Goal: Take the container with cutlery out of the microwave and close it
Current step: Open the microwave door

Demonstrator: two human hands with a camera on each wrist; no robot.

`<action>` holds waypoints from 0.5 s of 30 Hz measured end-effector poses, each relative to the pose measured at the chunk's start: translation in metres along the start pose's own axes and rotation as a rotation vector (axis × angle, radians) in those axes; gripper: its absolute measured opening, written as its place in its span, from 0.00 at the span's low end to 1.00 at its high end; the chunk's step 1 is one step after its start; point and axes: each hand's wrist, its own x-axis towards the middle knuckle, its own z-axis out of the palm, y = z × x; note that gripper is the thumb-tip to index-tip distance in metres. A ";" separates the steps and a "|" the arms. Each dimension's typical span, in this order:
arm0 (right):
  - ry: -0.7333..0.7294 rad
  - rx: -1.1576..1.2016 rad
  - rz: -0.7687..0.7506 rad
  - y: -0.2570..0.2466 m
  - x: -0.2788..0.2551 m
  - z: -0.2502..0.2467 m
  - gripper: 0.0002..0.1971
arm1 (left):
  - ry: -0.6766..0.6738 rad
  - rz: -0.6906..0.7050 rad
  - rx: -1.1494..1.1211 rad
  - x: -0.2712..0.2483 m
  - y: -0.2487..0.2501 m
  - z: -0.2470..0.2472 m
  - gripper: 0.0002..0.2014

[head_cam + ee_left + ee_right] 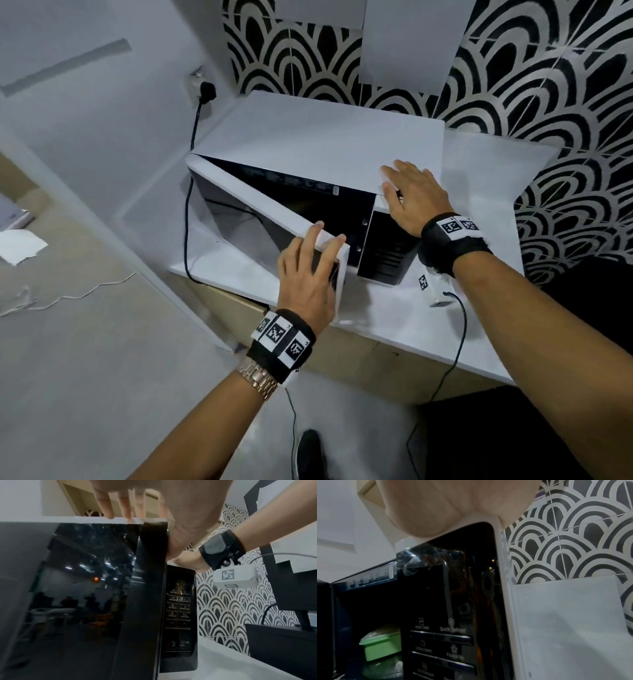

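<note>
Left hand [306, 277] grips door [260, 212] edge; right hand [412, 198] flat atop microwave [318, 137]; container [381, 647] half-hidden.

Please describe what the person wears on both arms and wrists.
Both arms are bare, without sleeves. Each wrist has a black band carrying white square tags with black pixel patterns. A metal link watch sits behind the left band. A small white camera box with a thin black cable hangs under the right wrist.

A white countertop [394, 318] is set against a wall tiled in a black-and-white arch pattern. A white microwave [318, 137] is stood directly on it, with its black power cable [187, 219] trailed down across the surface at the left side.
</note>
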 end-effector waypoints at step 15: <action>0.057 0.042 -0.003 -0.015 -0.011 -0.009 0.21 | -0.310 -0.389 0.282 -0.073 0.009 -0.097 0.48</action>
